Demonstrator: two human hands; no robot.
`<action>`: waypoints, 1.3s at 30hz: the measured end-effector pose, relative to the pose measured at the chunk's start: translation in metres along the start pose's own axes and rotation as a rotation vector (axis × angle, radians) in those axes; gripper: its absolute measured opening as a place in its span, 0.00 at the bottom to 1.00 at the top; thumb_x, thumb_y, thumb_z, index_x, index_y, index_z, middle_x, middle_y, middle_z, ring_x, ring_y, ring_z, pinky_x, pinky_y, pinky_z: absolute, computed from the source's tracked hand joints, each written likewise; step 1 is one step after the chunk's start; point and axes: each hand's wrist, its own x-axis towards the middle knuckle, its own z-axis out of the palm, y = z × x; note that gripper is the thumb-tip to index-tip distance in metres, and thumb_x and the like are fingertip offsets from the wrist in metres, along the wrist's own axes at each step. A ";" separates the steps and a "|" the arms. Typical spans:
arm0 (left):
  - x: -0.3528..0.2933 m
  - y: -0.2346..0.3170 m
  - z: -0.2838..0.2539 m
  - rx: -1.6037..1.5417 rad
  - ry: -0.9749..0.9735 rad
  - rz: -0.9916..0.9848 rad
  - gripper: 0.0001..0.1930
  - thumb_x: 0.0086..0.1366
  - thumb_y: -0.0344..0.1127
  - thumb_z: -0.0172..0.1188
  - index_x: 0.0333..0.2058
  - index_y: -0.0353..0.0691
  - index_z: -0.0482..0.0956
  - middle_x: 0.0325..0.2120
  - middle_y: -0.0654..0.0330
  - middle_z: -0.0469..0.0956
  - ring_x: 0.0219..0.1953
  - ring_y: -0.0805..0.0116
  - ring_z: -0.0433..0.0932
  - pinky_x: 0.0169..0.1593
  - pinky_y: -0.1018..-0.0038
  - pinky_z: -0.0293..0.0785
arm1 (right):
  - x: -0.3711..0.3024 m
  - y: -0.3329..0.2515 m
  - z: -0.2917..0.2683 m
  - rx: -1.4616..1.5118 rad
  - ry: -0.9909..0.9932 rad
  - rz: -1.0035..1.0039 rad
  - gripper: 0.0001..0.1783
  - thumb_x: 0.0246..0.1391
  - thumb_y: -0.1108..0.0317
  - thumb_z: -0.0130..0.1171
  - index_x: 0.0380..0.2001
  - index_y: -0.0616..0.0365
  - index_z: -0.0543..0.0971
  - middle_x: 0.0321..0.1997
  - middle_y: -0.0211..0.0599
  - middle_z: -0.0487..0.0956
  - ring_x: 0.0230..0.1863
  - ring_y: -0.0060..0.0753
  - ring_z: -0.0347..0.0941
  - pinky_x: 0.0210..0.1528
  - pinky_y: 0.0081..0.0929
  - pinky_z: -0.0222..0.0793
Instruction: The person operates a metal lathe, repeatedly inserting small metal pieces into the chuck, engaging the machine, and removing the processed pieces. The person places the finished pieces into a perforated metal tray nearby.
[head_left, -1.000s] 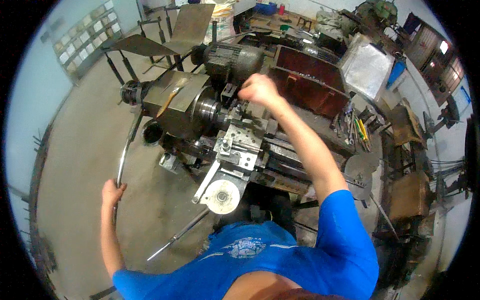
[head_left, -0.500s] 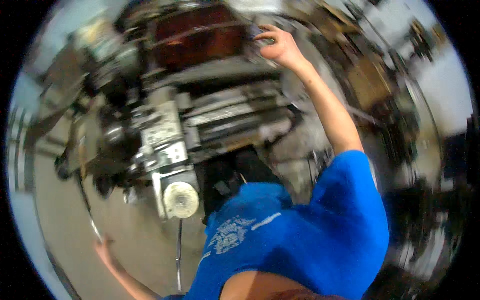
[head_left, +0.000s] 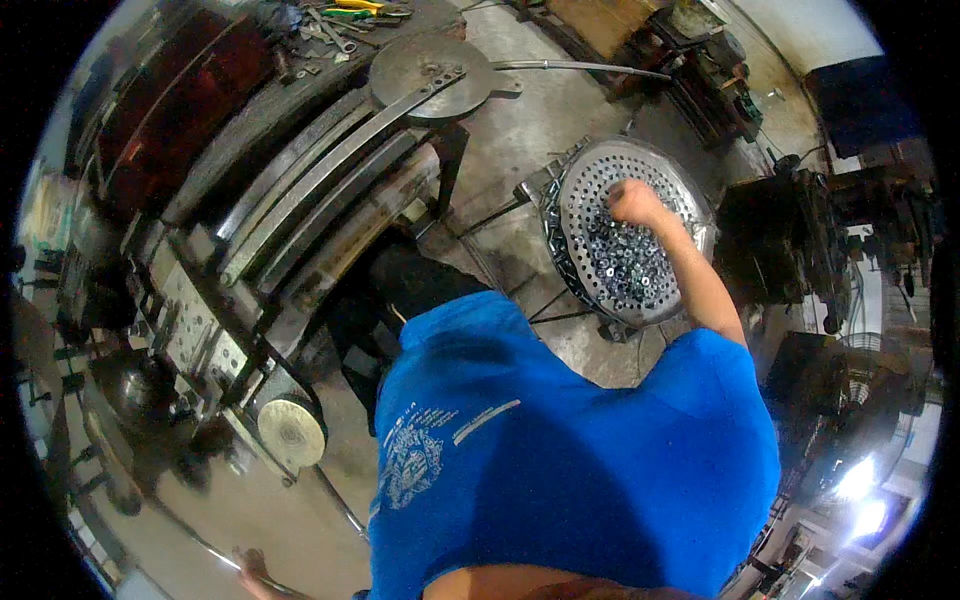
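My right hand (head_left: 635, 203) is over a round, perforated metal tray (head_left: 590, 170), its fingers curled together. Small metal nuts (head_left: 635, 265) lie heaped on the tray, just below and beside that hand. What the fingers hold, if anything, is hidden. At the lower left my left hand (head_left: 254, 568) is closed round a long metal lever (head_left: 205, 545), which runs up toward the machine. The machine (head_left: 195, 330) has a drilled plate, long steel rails (head_left: 320, 190) and a pale round disc (head_left: 292, 432) at its near end.
A round steel plate (head_left: 425, 70) caps the far end of the machine, with a long rod (head_left: 570, 66) reaching right. Wrenches (head_left: 335, 35) and yellow-handled pliers (head_left: 358, 8) lie on the bench beyond. Dark machinery (head_left: 770, 240) stands to the right of the tray.
The view has swung right, bringing the tray of nuts in. My right hand has gone from beside the dark red part at the far side to over the nuts. My left hand stays at the lever.
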 end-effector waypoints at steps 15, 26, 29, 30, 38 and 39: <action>-0.004 0.010 -0.013 0.052 -0.078 0.068 0.20 0.54 0.38 0.58 0.40 0.30 0.68 0.16 0.62 0.64 0.21 0.72 0.66 0.27 0.72 0.66 | -0.021 -0.028 0.008 -0.260 -0.065 -0.179 0.21 0.23 0.65 0.56 0.30 0.51 0.78 0.42 0.38 0.71 0.46 0.39 0.64 0.48 0.30 0.61; -0.038 0.026 0.004 0.191 0.100 0.183 0.14 0.54 0.40 0.58 0.27 0.33 0.70 0.13 0.64 0.64 0.16 0.74 0.67 0.22 0.75 0.68 | -0.004 -0.224 -0.072 0.523 0.238 -0.804 0.27 0.22 0.73 0.51 0.38 0.59 0.74 0.45 0.46 0.68 0.47 0.47 0.64 0.49 0.29 0.60; -0.030 0.017 0.001 0.186 0.143 0.227 0.16 0.53 0.41 0.58 0.29 0.32 0.70 0.12 0.64 0.65 0.14 0.76 0.64 0.19 0.78 0.61 | -0.002 -0.307 -0.091 0.651 0.195 -1.089 0.29 0.20 0.75 0.49 0.37 0.58 0.74 0.44 0.45 0.68 0.47 0.45 0.65 0.48 0.27 0.60; -0.023 0.010 -0.009 0.179 0.059 0.223 0.16 0.53 0.41 0.59 0.29 0.32 0.70 0.12 0.64 0.64 0.15 0.76 0.64 0.20 0.78 0.61 | -0.004 -0.334 -0.096 0.662 0.170 -1.159 0.29 0.20 0.76 0.48 0.37 0.58 0.74 0.43 0.45 0.68 0.46 0.44 0.65 0.48 0.27 0.60; -0.019 0.011 -0.012 0.288 0.113 0.182 0.13 0.52 0.38 0.57 0.28 0.31 0.72 0.15 0.62 0.69 0.17 0.75 0.69 0.23 0.78 0.67 | -0.032 -0.547 -0.128 0.437 0.039 -1.754 0.26 0.22 0.70 0.53 0.35 0.56 0.75 0.43 0.46 0.69 0.46 0.46 0.66 0.48 0.30 0.61; -0.019 0.013 -0.011 0.303 0.122 0.177 0.13 0.52 0.38 0.57 0.28 0.31 0.72 0.15 0.62 0.69 0.17 0.75 0.69 0.23 0.78 0.67 | -0.033 -0.572 -0.126 0.384 0.028 -1.787 0.25 0.22 0.68 0.53 0.35 0.56 0.76 0.43 0.46 0.69 0.45 0.46 0.66 0.48 0.31 0.61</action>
